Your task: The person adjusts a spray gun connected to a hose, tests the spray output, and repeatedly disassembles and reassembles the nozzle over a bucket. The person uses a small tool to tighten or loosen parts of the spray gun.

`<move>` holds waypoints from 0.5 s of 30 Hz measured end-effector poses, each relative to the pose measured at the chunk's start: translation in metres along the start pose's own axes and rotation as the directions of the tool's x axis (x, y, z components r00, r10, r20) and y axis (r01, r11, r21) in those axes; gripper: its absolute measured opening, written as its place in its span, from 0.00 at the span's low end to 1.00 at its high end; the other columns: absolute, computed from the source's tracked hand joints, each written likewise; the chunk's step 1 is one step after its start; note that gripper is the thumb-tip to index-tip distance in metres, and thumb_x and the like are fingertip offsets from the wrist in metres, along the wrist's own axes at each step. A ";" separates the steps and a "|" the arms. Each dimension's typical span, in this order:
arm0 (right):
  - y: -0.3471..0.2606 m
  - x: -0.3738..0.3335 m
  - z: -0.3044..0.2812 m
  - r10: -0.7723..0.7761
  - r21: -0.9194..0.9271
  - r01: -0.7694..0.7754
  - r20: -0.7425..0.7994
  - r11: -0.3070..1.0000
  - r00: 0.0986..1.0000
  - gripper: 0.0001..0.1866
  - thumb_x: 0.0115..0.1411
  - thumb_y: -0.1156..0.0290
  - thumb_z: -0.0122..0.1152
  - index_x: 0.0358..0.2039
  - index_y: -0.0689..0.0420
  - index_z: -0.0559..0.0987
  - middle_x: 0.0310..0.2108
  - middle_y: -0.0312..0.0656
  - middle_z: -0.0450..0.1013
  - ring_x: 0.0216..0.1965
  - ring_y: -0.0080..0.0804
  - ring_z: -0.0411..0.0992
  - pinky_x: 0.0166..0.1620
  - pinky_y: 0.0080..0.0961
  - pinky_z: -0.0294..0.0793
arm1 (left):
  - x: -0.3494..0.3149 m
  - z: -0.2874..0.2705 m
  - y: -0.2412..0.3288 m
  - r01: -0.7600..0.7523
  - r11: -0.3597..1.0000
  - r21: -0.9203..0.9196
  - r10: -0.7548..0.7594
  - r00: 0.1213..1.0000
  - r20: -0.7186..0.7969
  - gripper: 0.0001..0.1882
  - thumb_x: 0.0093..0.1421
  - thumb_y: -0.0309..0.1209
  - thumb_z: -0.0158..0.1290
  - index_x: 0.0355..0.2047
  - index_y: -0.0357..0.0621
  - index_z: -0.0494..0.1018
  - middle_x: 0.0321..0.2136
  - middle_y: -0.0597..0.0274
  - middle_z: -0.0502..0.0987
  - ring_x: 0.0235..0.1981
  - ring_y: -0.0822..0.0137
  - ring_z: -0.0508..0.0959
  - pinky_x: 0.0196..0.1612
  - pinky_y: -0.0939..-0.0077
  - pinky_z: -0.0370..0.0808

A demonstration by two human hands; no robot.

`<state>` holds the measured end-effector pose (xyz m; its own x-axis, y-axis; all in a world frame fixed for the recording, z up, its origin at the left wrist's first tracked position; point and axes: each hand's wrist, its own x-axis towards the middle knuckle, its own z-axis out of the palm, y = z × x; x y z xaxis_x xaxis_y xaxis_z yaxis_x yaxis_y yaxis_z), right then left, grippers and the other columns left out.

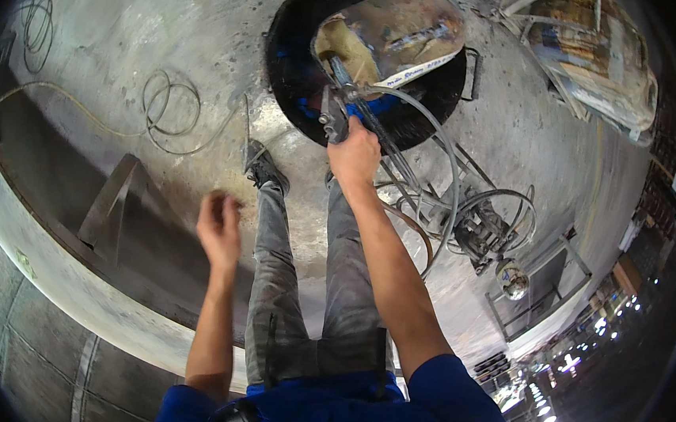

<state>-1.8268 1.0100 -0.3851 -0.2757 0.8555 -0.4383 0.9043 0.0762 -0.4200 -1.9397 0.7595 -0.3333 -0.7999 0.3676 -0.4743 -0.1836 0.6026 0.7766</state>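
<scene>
My right hand [356,155] is closed around the grip of a metal spray gun [331,121] just over the near rim of a large black drum [286,68]. A grey hose [443,140] curves from near the gun down toward a pump. Blue paint marks the drum's inside. A paint-stained, pale-sided container [343,45] sits in the drum, and a dark tube [376,127] leans from it across the near rim. Away to the left, my left hand [220,229] hangs in the air, slightly blurred, its fingers loosely bent and apart. Nothing shows in it.
Right of my legs stands the pump [479,230] with looped hoses and a metal frame [542,294]. A stained, wrapped bundle [599,65] lies at the far right. A thin hose [173,111] coils on the floor at left, near a raised curved edge [100,303] and an angled metal bracket [116,201].
</scene>
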 end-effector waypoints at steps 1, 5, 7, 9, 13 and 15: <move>0.001 0.000 -0.001 -0.009 -0.005 0.009 -0.007 1.000 1.000 0.12 0.54 0.72 0.66 0.40 0.59 0.80 0.36 0.61 0.82 0.41 0.66 0.81 0.47 0.58 0.79 | -0.010 -0.033 -0.020 -0.010 0.999 0.047 0.013 0.998 -0.060 0.05 0.75 0.24 0.53 0.45 0.33 0.75 0.35 0.61 0.81 0.38 0.74 0.80 0.44 0.78 0.77; 0.003 0.001 -0.002 -0.044 -0.032 0.044 -0.006 0.999 0.999 0.12 0.56 0.68 0.68 0.38 0.60 0.80 0.36 0.62 0.82 0.43 0.68 0.79 0.47 0.61 0.76 | -0.048 -0.190 -0.111 0.053 0.937 0.347 0.070 0.941 -0.332 0.08 0.77 0.28 0.52 0.47 0.35 0.76 0.37 0.58 0.83 0.38 0.68 0.82 0.46 0.72 0.78; 0.005 0.002 0.000 -0.062 -0.047 0.061 -0.027 0.997 0.998 0.10 0.57 0.68 0.67 0.37 0.60 0.80 0.36 0.63 0.81 0.42 0.70 0.79 0.47 0.62 0.75 | -0.079 -0.269 -0.157 0.257 0.886 0.385 0.009 0.822 -0.570 0.11 0.78 0.32 0.51 0.48 0.35 0.76 0.38 0.56 0.84 0.38 0.66 0.83 0.46 0.70 0.79; 0.007 0.003 0.001 -0.103 -0.014 0.102 -0.059 0.995 0.993 0.14 0.60 0.62 0.70 0.35 0.61 0.80 0.33 0.62 0.81 0.40 0.70 0.79 0.45 0.60 0.75 | -0.106 -0.347 -0.199 0.442 0.810 0.386 -0.045 0.703 -0.710 0.13 0.76 0.34 0.53 0.48 0.35 0.76 0.37 0.55 0.84 0.34 0.67 0.83 0.37 0.69 0.79; 0.009 0.008 0.001 -0.194 0.051 0.201 -0.107 0.978 0.975 0.27 0.66 0.49 0.72 0.29 0.65 0.81 0.24 0.57 0.78 0.29 0.59 0.79 0.36 0.48 0.74 | -0.153 -0.439 -0.277 0.713 0.673 0.195 -0.156 0.395 -0.905 0.13 0.73 0.32 0.54 0.50 0.35 0.76 0.38 0.52 0.84 0.34 0.59 0.86 0.37 0.64 0.83; 0.010 0.010 -0.002 -0.185 0.101 0.191 -0.064 0.976 0.981 0.28 0.66 0.47 0.72 0.29 0.65 0.81 0.22 0.54 0.77 0.24 0.53 0.77 0.34 0.45 0.73 | -0.163 -0.460 -0.306 0.747 0.648 0.148 -0.201 0.356 -0.913 0.13 0.72 0.32 0.55 0.50 0.36 0.77 0.41 0.50 0.85 0.35 0.59 0.86 0.38 0.64 0.83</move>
<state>-1.8200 1.0206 -0.3920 -0.4169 0.8576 -0.3014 0.7973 0.1858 -0.5742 -2.0163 0.1890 -0.3030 -0.7689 -0.6371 0.0534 -0.6319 0.7700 0.0881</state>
